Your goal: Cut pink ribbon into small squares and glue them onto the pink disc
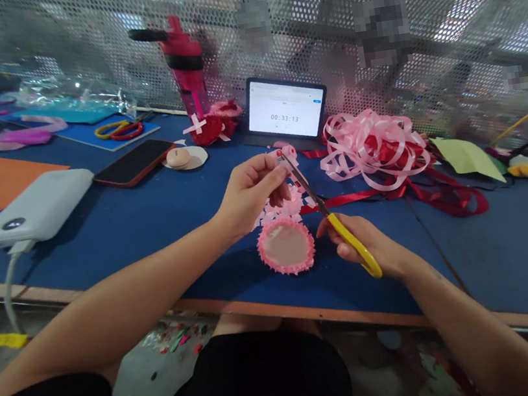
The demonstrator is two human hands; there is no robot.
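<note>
My right hand (366,242) is closed around the yellow handles of a pair of scissors (315,194). The blades point up and to the left, their tips right at the fingertips of my left hand (262,182). That hand is pinched shut; a bit of pink and red shows at its fingertips, too small to name. Below, on the blue table, lies a round disc with a frilled pink ribbon edge (286,245). Small cut pieces of pink ribbon (289,206) are heaped just behind it, partly hidden by my left hand.
Loose pink ribbon (351,153) and red ribbon (455,194) are piled at the right. A tablet (286,106) with a timer stands behind. Leftward are a phone (134,164), a white power bank (39,206), a red bottle (184,61) and more scissors (119,130).
</note>
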